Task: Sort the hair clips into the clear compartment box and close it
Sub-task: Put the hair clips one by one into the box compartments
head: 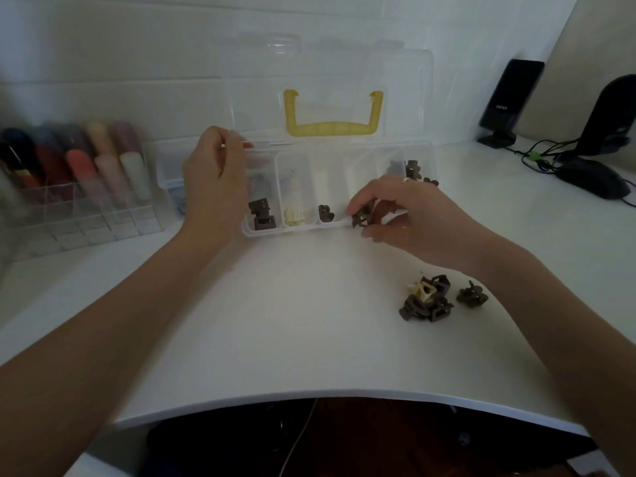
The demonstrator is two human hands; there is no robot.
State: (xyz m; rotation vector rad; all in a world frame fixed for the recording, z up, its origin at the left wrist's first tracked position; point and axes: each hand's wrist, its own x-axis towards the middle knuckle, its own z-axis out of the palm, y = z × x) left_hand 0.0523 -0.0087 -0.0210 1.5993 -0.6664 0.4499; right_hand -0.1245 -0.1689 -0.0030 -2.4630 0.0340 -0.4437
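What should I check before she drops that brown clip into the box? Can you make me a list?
1. Lid open and out of the way: ok, it stands upright behind the box.
2. Brown clip held firmly in the right hand: ok, fingers pinch it.
3. Clip over a compartment: not ok, it is at the front rim.
4. Box steadied: ok, left hand rests at its left end.
5. Matching compartment chosen: cannot tell.
6. More clips waiting: ok, a pile sits on the table.
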